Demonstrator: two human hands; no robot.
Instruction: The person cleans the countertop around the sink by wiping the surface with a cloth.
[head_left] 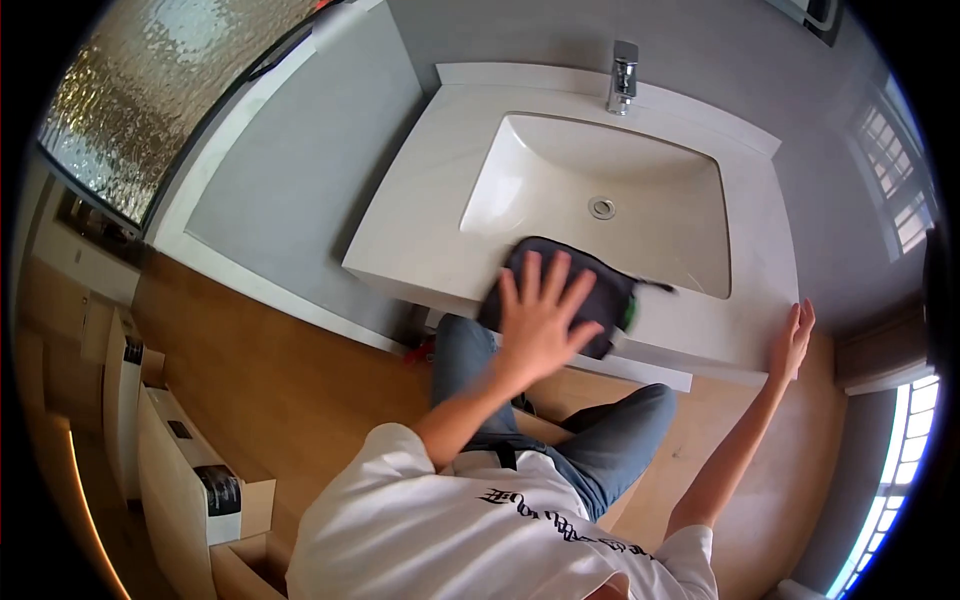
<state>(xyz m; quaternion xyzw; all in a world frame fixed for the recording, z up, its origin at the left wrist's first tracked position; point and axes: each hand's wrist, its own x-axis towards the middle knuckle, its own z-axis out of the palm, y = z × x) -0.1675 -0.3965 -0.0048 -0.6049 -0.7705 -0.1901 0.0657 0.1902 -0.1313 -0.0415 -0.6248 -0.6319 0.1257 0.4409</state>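
Observation:
My left hand (540, 320) lies with fingers spread over a dark, soft-looking flat pouch (590, 268). The pouch sits at the front edge of the white washbasin counter (420, 230), partly overhanging it. A thin dark strap extends from its right side, and a bit of green shows there. Much of its surface is hidden under the hand. At the counter's right edge is my right hand (792, 340), its fingers stretched out along the edge and holding no loose object.
A white sink basin (650, 215) with a round drain is set into the counter. Behind it stands a chrome faucet (622, 78). Open drawers (185, 470) stick out at the lower left. A textured glass panel (170, 90) is at upper left, and a window (895, 470) at right.

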